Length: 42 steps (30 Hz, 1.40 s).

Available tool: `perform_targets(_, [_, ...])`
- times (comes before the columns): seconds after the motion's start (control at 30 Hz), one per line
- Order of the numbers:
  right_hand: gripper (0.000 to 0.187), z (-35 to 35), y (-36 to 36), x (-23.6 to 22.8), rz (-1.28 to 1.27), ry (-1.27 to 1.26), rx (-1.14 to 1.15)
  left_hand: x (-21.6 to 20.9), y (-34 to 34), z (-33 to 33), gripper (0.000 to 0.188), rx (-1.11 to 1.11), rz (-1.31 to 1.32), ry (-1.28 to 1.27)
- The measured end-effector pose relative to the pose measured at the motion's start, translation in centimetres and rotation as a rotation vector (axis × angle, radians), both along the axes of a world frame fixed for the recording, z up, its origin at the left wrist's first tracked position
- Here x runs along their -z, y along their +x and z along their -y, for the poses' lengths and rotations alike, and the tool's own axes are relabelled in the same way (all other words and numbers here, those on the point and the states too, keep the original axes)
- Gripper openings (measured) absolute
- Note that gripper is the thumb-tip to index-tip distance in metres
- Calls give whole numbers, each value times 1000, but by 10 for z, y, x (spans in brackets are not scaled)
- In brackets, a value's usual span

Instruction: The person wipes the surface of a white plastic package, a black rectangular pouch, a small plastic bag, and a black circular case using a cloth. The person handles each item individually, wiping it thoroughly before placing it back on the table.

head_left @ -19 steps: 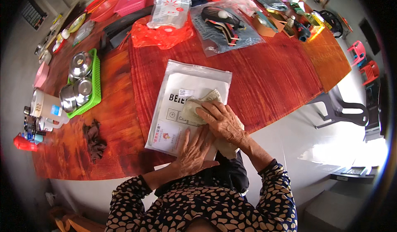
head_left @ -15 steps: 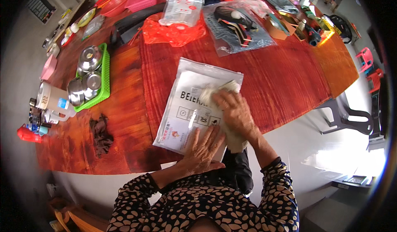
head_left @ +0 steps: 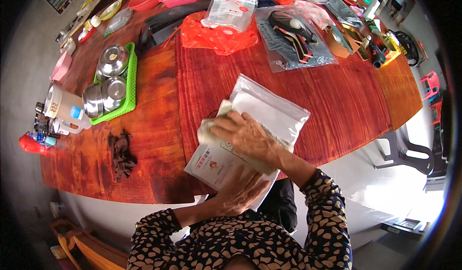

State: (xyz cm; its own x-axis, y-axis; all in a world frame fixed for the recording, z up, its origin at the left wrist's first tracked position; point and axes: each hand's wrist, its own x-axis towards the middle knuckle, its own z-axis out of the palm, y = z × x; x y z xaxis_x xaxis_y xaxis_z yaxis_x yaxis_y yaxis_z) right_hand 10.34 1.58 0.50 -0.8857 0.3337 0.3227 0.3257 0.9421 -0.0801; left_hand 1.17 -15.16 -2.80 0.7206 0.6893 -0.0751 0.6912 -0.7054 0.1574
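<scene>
Since half a second ago my right hand (head_left: 248,137) has slid leftward across the white plastic pouch (head_left: 250,137), dragging the pale cloth (head_left: 211,128) from the pouch's right side to its left edge. Far left on the red wooden table (head_left: 337,96) stand a white kettle (head_left: 60,106) and a green tray (head_left: 127,84) holding steel bowls (head_left: 111,63); nearer me lies a crumpled dark brown rag (head_left: 122,152). Then comes the pouch — flat on the table at its near edge, its lower corner jutting past the rim. My left hand (head_left: 238,193) pins that lower corner, fingers spread flat and apart. My right hand presses the cloth onto the pouch, fingers curled loosely over it — pressing rather than gripping. Beyond, an orange plastic bag (head_left: 219,34) and a clear bag of paddles (head_left: 293,36) lie well apart from my hands.
</scene>
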Motion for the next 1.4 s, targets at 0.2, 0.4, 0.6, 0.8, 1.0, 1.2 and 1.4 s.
perform_targets(0.2, [42,-42,1,26,-152,22,386,-8,-13,4,88,55,70,22])
perform_targets(0.4, [49,-87,52,45,-275,-4,888,-23,-20,-10,88,146,28,-69])
perform_targets(0.6, [63,-16,46,1,-308,85,440,-37,-47,4,97,-220,348,-148])
perform_targets(0.8, [50,64,-14,10,-98,-169,43,9,-52,21,95,-483,76,13])
perform_targets(1.0, [42,20,2,20,-182,-41,319,-4,-47,17,97,-476,91,88])
perform_targets(1.2, [47,-8,17,31,-199,-58,493,-3,-49,19,97,-482,120,114])
perform_targets(1.4, [46,-52,77,28,-68,107,803,-7,-48,13,94,-497,178,66])
